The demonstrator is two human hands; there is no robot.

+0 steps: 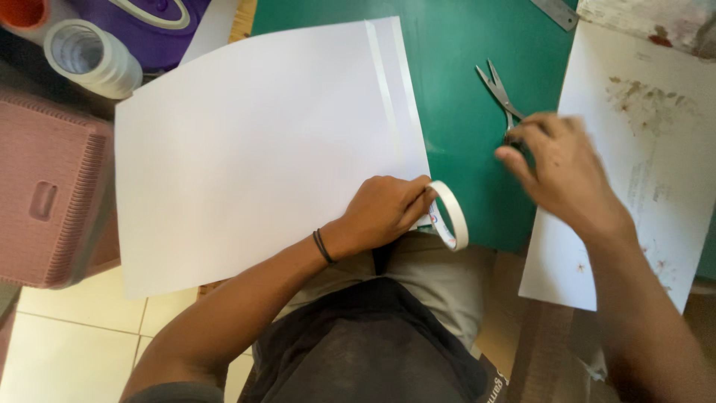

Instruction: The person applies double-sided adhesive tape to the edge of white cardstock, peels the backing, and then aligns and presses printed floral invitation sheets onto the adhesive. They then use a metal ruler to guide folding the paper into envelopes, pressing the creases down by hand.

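**Tape held, scissors reached for**

The left hand [384, 209] grips a tape roll [451, 216] at the white sheet's [253, 149] lower right corner. The right hand [563, 168], blurred, closes around the scissors [501, 93] on the green mat [462, 112]. Cutting the tape likely follows, needing a steady roll.

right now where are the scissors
In the head view, the scissors lie on the green mat, right of the white sheet, with the right hand on their handles.

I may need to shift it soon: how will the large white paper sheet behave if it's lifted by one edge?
The large white paper sheet probably droops: it looks thin and overhangs the green mat. It likely weighs little and slides easily, since only the left hand, holding a white tape roll, rests on it.
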